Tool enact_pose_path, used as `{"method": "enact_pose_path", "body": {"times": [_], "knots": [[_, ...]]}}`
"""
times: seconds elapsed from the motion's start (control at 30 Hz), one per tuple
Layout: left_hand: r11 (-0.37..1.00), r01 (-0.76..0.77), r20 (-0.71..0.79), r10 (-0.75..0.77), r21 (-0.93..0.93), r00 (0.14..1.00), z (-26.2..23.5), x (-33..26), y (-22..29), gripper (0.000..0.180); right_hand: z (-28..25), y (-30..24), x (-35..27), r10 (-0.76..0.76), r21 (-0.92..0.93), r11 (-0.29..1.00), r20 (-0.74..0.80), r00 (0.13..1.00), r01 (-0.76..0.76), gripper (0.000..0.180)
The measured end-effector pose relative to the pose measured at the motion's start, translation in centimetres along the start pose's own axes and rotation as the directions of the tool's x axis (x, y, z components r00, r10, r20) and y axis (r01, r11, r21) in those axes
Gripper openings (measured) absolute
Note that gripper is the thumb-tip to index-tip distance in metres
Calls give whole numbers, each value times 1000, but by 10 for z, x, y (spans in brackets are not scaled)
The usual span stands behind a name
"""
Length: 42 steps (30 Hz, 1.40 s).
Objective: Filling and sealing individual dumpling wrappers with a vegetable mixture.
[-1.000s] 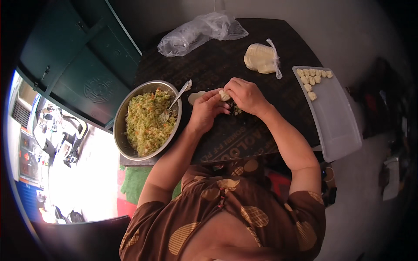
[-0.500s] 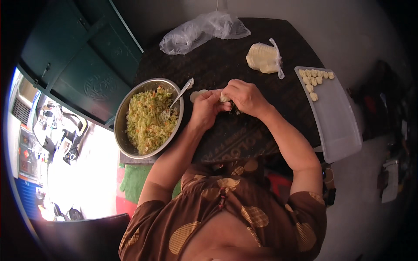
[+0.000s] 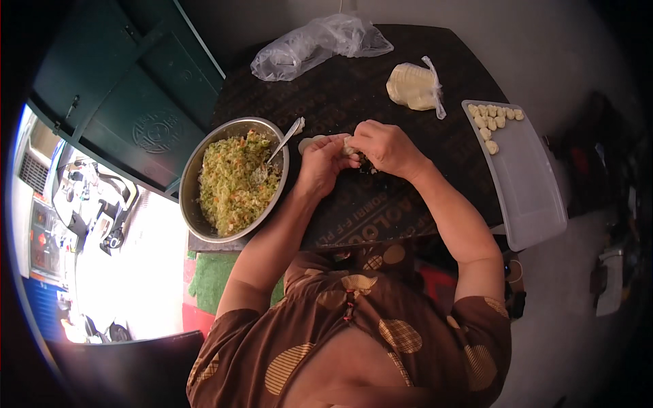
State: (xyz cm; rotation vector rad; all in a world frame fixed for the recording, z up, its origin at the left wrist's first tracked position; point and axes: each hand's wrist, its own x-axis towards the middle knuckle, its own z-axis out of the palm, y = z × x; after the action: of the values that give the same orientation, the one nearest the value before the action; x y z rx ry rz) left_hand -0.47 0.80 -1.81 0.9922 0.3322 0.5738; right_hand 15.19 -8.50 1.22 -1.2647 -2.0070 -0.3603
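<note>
My left hand and my right hand meet over the dark table, fingers pinched together on a small pale dumpling held between them. Just left of the hands lies a round dough wrapper. A metal bowl of chopped green and orange filling stands to the left, with a spoon leaning on its rim.
A white tray at the right holds several folded dumplings at its far end. A bagged lump of dough and a crumpled clear plastic bag lie at the table's far side. A dark green cabinet stands at the left.
Both hands stay joined on the dumpling, fingers shifting slightly as they work it. Nothing else has moved.
</note>
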Motion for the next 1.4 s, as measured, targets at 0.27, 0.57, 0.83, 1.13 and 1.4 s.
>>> {"method": "enact_pose_path", "body": {"times": [0.27, 0.57, 0.83, 1.13, 1.4], "knots": [[998, -65, -114, 64, -9, 991, 6, 0, -2, 25, 2, 20, -7, 323, 342, 896, -69, 944, -282, 16], [990, -124, -81, 119, -66, 990, 12, -4, 3, 21, 4, 15, -1, 281, 431, 865, 10, 960, -257, 12], [989, -105, -55, 100, -101, 993, 13, -5, 5, 19, -3, 14, 4, 233, 383, 894, 42, 971, -231, 10], [999, -46, 47, 47, -19, 998, 17, -6, -1, 20, -15, 20, -7, 252, 346, 888, 186, 950, -304, 13], [995, -58, 32, 56, 79, 998, 15, -8, -3, 30, -33, -7, -7, 393, 279, 827, 334, 857, -488, 45]]}}
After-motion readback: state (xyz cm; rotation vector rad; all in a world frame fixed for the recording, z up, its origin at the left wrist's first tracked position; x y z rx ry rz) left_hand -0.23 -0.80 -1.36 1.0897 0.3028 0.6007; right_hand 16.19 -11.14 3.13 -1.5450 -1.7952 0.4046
